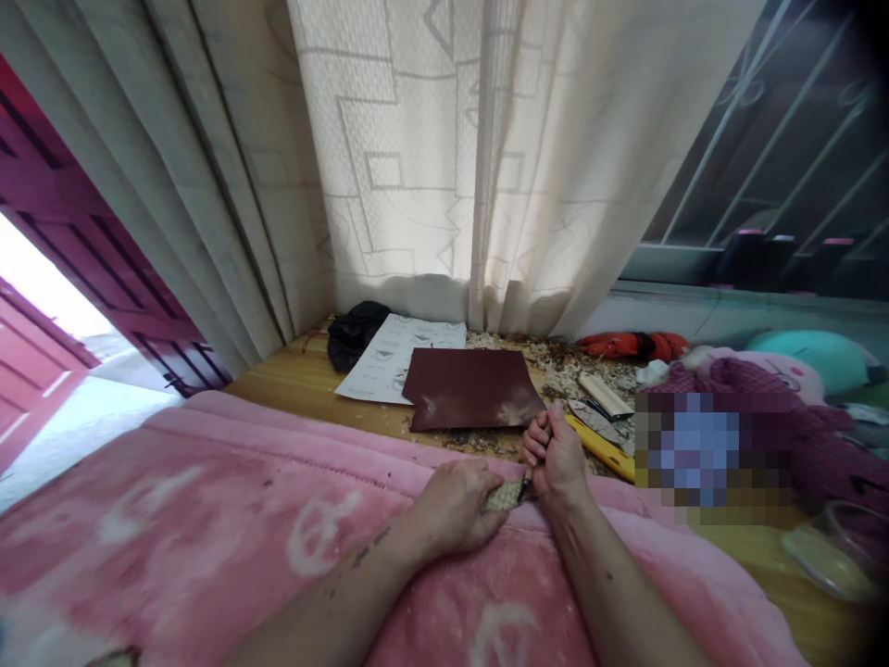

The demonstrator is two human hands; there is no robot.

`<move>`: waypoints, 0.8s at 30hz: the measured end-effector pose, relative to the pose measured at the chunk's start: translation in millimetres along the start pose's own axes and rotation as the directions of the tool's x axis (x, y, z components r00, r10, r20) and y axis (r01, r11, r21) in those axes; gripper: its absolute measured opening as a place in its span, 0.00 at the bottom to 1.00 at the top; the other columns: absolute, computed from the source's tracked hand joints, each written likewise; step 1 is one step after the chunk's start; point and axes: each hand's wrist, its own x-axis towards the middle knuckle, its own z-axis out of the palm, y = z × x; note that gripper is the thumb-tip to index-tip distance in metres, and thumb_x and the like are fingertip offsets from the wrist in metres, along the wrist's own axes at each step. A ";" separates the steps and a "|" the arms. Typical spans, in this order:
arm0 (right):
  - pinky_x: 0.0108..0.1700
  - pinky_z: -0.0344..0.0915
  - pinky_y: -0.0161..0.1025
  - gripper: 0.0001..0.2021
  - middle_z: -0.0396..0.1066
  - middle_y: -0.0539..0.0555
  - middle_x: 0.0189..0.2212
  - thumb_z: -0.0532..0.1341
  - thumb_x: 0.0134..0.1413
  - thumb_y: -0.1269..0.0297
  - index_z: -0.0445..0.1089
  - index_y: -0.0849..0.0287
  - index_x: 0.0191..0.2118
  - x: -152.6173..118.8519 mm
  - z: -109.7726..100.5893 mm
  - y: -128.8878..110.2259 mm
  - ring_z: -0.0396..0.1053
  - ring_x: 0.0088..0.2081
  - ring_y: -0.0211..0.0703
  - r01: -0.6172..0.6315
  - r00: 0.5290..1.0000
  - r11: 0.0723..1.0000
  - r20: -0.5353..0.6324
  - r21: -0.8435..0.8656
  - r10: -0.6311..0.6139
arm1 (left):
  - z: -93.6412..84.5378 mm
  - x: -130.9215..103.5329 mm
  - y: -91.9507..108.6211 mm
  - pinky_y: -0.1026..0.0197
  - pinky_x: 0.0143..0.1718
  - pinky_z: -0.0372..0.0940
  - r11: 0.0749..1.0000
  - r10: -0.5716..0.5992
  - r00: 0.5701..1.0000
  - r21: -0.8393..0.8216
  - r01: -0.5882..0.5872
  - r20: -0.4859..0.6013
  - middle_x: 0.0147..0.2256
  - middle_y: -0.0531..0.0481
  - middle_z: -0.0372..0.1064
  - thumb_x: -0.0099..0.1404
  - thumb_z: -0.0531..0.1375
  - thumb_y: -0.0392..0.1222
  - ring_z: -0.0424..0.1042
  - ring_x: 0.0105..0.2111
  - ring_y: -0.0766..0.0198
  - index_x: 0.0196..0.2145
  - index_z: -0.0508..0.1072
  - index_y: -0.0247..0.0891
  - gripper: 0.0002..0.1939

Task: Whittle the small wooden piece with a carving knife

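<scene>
My left hand [459, 505] is closed on a small beige piece with a scaly or woven texture [506, 497], held low over the pink blanket. The piece has a dark edge at its right end. Beside that end, my right hand [559, 454] is curled with its fingers folded in; what they grip, if anything, is hidden. Just beyond both hands lies a dark brown sheet [476, 387], flat on the wooden surface and partly over a white printed sheet [395, 357]. Near my right knuckles is a long yellow object [601, 446].
The pink blanket [229, 519] spreads beneath my forearms. Scraps litter the wooden surface [292, 378] below the curtain [417, 167]. A black bag [354, 335] sits at back left; a cream bar [606, 396], red-orange item [632, 346], plush toys and clear container [833, 556] are right.
</scene>
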 end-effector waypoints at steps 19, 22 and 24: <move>0.09 0.37 0.25 0.21 0.44 0.39 0.09 0.57 0.41 0.44 0.53 0.58 0.21 2.8 -1.4 1.4 0.38 0.10 0.26 0.046 0.997 0.999 -0.060 -0.008 -0.046 | -2.8 0.0 4.7 0.63 0.28 0.56 0.997 0.007 1.000 0.074 -0.006 -0.003 0.28 0.48 0.66 0.54 0.55 0.44 0.64 0.29 0.61 0.30 0.70 0.35 0.10; 0.09 0.37 0.25 0.21 0.45 0.39 0.09 0.57 0.41 0.44 0.53 0.58 0.21 0.3 0.9 4.7 0.38 0.10 0.26 0.037 0.998 0.999 -0.050 -0.040 -0.039 | -2.0 0.0 3.4 0.63 0.28 0.55 0.997 0.017 1.000 0.078 -0.016 -0.006 0.28 0.48 0.66 0.54 0.55 0.45 0.64 0.29 0.61 0.31 0.69 0.35 0.11; 0.09 0.37 0.25 0.21 0.45 0.39 0.09 0.57 0.41 0.44 0.53 0.58 0.21 -1.0 2.3 5.8 0.38 0.10 0.26 0.012 0.999 0.998 -0.034 -0.055 -0.014 | -0.8 0.0 2.4 0.63 0.28 0.55 0.996 0.024 1.000 0.088 -0.023 -0.012 0.28 0.48 0.66 0.54 0.56 0.45 0.64 0.29 0.61 0.31 0.69 0.36 0.11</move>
